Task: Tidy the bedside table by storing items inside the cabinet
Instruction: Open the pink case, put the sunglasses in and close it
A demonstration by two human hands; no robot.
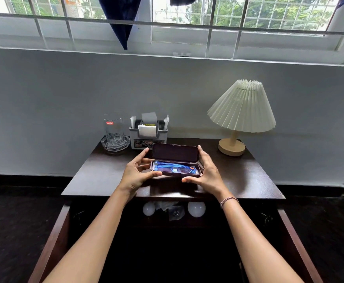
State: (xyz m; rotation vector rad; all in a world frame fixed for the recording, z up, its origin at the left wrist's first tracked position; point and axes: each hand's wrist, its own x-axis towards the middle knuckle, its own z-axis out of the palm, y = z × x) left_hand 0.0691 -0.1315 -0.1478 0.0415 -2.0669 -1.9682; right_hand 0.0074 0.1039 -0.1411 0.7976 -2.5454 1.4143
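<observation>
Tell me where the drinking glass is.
In the head view the drinking glass stands at the back left corner of the table, in a clear glass dish, just left of the white organiser.

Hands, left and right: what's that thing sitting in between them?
An open purple glasses case with blue glasses inside. The left hand and right hand hold its two ends. The head view shows it.

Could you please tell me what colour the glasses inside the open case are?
Blue, with an orange accent; the glasses show in the head view.
</observation>
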